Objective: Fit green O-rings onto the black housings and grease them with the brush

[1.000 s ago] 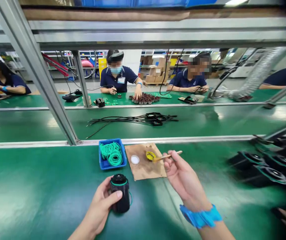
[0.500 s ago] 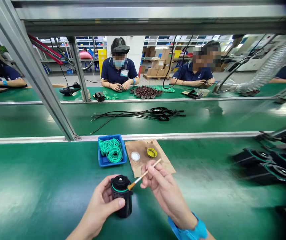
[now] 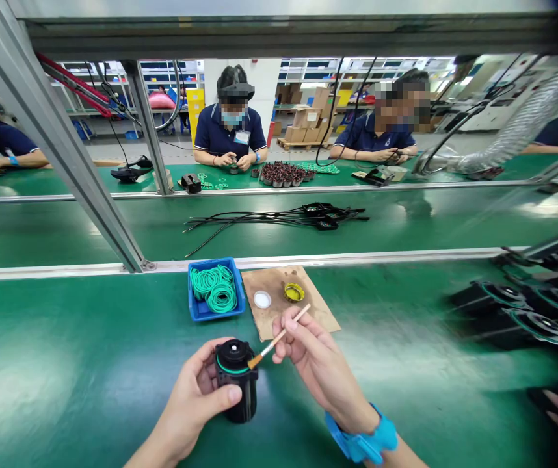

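A black cylindrical housing (image 3: pixel 240 393), probably a motor, stands upright with a green rubber ring (image 3: pixel 227 368) around its upper part. My left hand (image 3: pixel 199 390) is wrapped round its left side, thumb across the front. Between the fingertips of my right hand (image 3: pixel 308 348) is a thin wooden-handled paintbrush (image 3: pixel 283 333). Its brown bristles touch or nearly touch the ring at the right edge of the housing. Beyond my right hand, a yellow-rimmed cap (image 3: pixel 293 292) with yellow stuff inside and a small white disc (image 3: pixel 262 299) lie on a stained cardboard sheet (image 3: pixel 325 311).
A blue bin (image 3: pixel 216 316) holds many green rings (image 3: pixel 221 298). More black housings (image 3: pixel 518 331) stand at the right. Black cables (image 3: pixel 259 218) lie on the belt beyond a metal rail. A slanted metal post (image 3: pixel 79 149) rises at the left. Co-workers (image 3: pixel 230 133) sit opposite.
The view has tilted down slightly, so the scene sits a little higher. The cables have moved a little to the right along the belt. Both hands keep their holds.
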The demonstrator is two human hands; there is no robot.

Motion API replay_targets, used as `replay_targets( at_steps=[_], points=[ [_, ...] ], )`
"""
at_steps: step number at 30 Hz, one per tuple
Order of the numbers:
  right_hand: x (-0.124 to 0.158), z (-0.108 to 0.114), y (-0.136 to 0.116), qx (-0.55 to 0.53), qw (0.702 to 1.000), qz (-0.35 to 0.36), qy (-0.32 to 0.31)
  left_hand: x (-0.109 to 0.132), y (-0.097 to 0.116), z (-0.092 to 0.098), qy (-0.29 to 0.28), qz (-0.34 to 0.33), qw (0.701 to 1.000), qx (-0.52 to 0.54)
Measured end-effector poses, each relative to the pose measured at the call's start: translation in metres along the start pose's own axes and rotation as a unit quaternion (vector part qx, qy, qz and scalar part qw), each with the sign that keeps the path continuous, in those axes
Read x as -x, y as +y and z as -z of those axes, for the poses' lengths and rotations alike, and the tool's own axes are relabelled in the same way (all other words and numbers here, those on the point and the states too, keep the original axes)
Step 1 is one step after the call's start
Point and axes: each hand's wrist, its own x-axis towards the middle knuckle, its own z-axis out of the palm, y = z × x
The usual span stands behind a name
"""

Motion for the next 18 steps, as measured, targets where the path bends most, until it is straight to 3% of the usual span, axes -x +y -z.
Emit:
replay_targets(
  at_steps=[14,18],
  points=[
    [0.0009,0.0016,-0.0045,-0.007,1.000,0.001,-0.007,0.0003,-0.0013,0.0031,-0.039,0.001,0.999,0.010],
    [0.0017,0.0010,-0.0072,0.005,1.000,0.003,-0.006,0.0019,-0.0022,0.0033,-0.021,0.009,0.999,0.028]
  ],
)
